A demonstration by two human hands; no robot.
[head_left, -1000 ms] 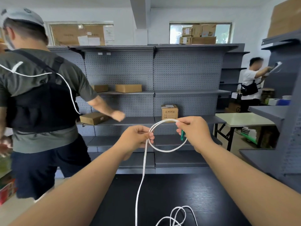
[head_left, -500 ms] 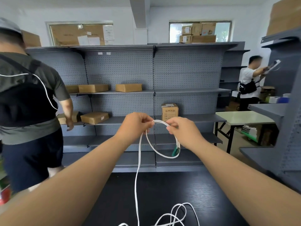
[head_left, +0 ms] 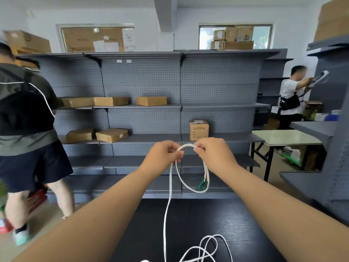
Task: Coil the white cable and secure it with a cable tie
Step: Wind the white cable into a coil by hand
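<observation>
Up in front of you, w/ both forearms stretched fwd over the black table (head_left: 188, 220), your left hand (head_left: 162, 154) and right hand (head_left: 213, 154) sit close together, backs facing you. Both grip the white cable (head_left: 167, 205) at the top of a small loop: left fingers curled round the strands, right thumb & fingertips pinching the arch btwn the hands. Loop hangs below the hands, in front of the grey shelves (head_left: 141, 138), w/ the green plug (head_left: 201, 184) dangling at its lower right, just beside the strand. One strand drops from the left hand to the table, where the rest of the cable lies in loose curls near the bottom edge of view.
</observation>
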